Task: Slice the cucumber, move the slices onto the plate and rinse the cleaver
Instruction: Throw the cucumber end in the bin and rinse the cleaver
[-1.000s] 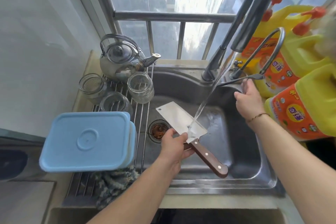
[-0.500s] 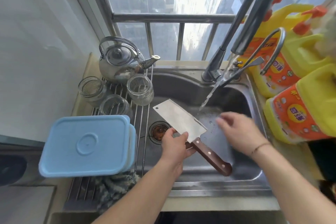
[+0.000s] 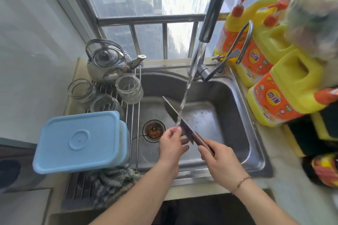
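Observation:
The cleaver (image 3: 172, 113) is over the steel sink (image 3: 236, 107), its blade turned almost edge-on to me. My right hand (image 3: 219, 162) grips its brown wooden handle. My left hand (image 3: 171, 147) pinches the blade near the heel, fingers on top and thumb beneath. Water (image 3: 188, 87) runs from the tall faucet (image 3: 210, 23) onto the blade just above my left fingers. No cucumber or plate is in view.
A drain strainer (image 3: 153, 130) with scraps sits left in the basin. On the rack to the left are a blue lidded box (image 3: 76, 140), three glass jars (image 3: 128, 87) and a kettle (image 3: 108, 62). Yellow detergent jugs (image 3: 285, 87) crowd the right counter.
My right hand left the tap lever, came down and took the cleaver's handle. The blade turned from flat to almost edge-on, and the water now runs onto it.

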Demonstrator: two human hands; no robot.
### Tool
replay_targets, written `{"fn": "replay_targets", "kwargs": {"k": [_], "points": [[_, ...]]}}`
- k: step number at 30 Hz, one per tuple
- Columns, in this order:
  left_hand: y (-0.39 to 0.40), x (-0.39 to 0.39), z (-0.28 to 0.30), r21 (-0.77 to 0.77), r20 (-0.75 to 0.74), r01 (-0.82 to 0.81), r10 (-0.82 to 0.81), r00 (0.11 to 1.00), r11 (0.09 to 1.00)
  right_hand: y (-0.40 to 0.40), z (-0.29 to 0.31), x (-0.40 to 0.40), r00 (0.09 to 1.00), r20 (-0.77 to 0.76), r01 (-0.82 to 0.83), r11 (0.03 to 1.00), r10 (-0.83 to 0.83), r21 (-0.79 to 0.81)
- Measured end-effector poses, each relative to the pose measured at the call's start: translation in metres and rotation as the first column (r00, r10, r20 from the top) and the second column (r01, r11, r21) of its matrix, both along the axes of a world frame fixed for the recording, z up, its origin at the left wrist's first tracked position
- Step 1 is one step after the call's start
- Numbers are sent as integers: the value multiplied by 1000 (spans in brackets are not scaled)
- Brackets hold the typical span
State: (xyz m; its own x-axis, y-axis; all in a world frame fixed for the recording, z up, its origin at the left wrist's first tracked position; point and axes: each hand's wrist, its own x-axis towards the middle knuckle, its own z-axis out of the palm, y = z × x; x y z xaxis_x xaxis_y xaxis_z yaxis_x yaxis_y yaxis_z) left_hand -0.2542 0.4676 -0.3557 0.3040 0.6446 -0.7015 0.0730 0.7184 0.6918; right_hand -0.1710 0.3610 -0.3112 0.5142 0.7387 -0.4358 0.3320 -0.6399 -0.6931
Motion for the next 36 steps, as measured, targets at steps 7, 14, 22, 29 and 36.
{"fn": "replay_targets", "kwargs": {"k": [7,14,22,29,36], "points": [[4,-13,-14,159,-162,-41,67,985,986,-7,9,3,645,-689,372,923,-330,-94],[7,-26,-20,229,-182,-74,118,976,971,-29,11,-1,335,-823,478,835,-458,-270],[-4,-33,-16,281,-190,-88,145,971,956,-44,15,-5,313,-840,494,832,-443,-254],[-10,-38,-9,322,-180,-46,109,978,946,-52,19,-9,274,-836,532,799,-476,-281],[-13,-37,-1,657,-406,460,-235,883,598,-61,24,-13,966,-125,218,973,-226,-77]]}}
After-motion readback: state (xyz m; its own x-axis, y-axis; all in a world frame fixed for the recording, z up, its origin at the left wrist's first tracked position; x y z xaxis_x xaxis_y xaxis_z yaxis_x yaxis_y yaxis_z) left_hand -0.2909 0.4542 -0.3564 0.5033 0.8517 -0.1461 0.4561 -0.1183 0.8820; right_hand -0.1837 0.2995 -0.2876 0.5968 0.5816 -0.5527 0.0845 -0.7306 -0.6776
